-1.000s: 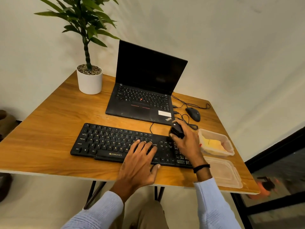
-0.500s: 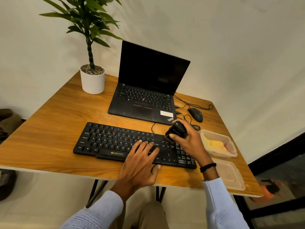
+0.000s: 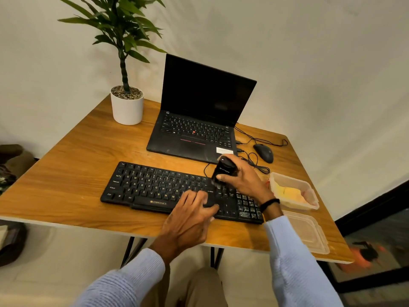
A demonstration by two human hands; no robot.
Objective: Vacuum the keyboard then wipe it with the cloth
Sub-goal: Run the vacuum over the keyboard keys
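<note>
Right hand (image 3: 243, 180) grip around vacuum (image 3: 224, 170) on keyboard (image 3: 155, 187)

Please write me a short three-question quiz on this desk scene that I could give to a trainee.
1. True or false: the right hand holds the small black vacuum over the right part of the keyboard.
2. Where does the left hand rest? A) on the laptop; B) on the keyboard's front edge; C) on the plant pot.
3. Fill in: the yellow cloth lies in a clear ______ at the keyboard's right end.

Key: 1 true; 2 B; 3 container. The cloth is not yet in use, and the container's lid lies on the table nearer the person.
</note>
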